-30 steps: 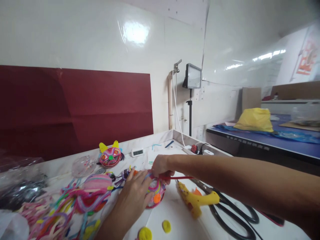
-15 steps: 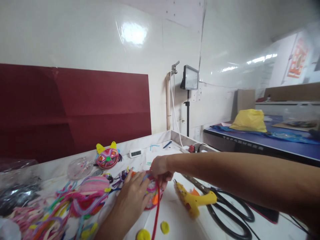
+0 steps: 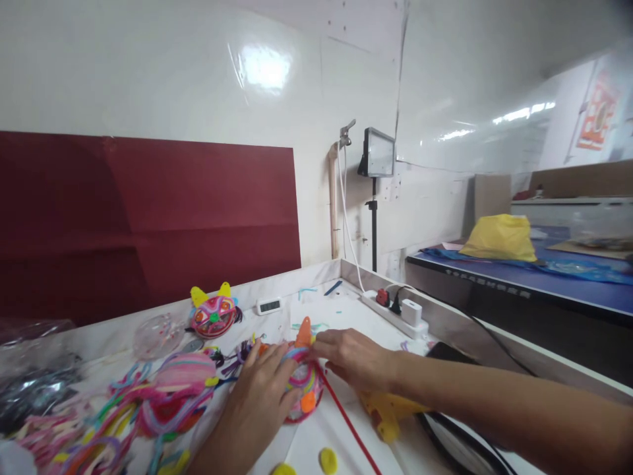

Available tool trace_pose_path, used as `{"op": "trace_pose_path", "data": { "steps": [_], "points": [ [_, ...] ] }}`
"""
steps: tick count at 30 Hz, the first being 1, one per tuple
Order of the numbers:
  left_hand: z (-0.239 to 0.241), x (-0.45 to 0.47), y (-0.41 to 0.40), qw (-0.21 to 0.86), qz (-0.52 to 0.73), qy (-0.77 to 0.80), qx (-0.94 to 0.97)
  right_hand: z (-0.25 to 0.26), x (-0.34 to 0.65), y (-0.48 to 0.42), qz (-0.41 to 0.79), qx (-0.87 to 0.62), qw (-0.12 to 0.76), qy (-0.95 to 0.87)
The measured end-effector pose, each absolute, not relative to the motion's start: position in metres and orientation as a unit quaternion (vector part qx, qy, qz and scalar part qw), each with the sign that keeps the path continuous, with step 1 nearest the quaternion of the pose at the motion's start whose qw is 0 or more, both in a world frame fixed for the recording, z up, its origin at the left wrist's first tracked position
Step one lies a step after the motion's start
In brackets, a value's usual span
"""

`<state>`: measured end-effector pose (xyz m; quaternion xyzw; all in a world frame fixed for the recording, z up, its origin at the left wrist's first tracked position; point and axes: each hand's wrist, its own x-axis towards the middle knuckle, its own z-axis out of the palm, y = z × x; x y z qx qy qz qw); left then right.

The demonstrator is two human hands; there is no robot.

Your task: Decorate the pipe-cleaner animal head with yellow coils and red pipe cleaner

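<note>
A round craft face [image 3: 301,389], covered in coloured pipe cleaners with an orange ear on top, lies on the white table. My left hand [image 3: 264,382] is laid over its left side, fingers and thumb closed around it. At its upper right rim, my right hand [image 3: 346,356] has its bent fingertips pressed together where a red pipe cleaner [image 3: 346,412] meets the edge; the exact grip is partly hidden. The loose end of that red strip slants down to the lower right. Beneath my right forearm, a yellow glue gun [image 3: 388,412] and black-handled scissors [image 3: 459,442] are partly covered.
A finished cat-like face [image 3: 215,315] stands at the back. Pipe cleaners [image 3: 99,422] are heaped at left beside a pink striped piece [image 3: 182,373]. A small digital display [image 3: 269,306], a power strip [image 3: 395,313] and yellow discs [image 3: 328,460] lie around. A raised rim borders the table.
My right hand has shifted slightly right and down, uncovering the orange ear. The red strip's loose end has swung rightward. My left hand stays on the craft face.
</note>
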<state>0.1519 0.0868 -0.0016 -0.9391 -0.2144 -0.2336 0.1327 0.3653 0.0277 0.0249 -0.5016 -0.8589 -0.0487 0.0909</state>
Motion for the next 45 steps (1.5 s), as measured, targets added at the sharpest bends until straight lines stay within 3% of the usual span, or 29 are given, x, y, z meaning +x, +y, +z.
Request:
{"op": "trace_pose_path", "data": {
  "steps": [8, 18, 24, 35, 45],
  "points": [
    [-0.003, 0.153, 0.088, 0.151, -0.245, -0.205, -0.936, 0.01, 0.377, 0.04, -0.228, -0.341, 0.102, -0.906],
    [-0.004, 0.154, 0.087, 0.159, -0.243, -0.207, -0.934, 0.013, 0.377, 0.039, -0.325, -0.222, 0.076, -0.916],
    [-0.003, 0.153, 0.085, 0.158, -0.24, -0.211, -0.934, 0.014, 0.377, 0.04, -0.324, -0.212, 0.083, -0.918],
    [-0.004, 0.153, 0.084, 0.144, -0.247, -0.212, -0.934, 0.007, 0.374, 0.043, -0.236, -0.298, 0.187, -0.906],
    [-0.008, 0.153, 0.081, 0.091, -0.294, -0.22, -0.926, 0.016, 0.37, 0.047, -0.212, -0.316, 0.143, -0.914]
  ]
}}
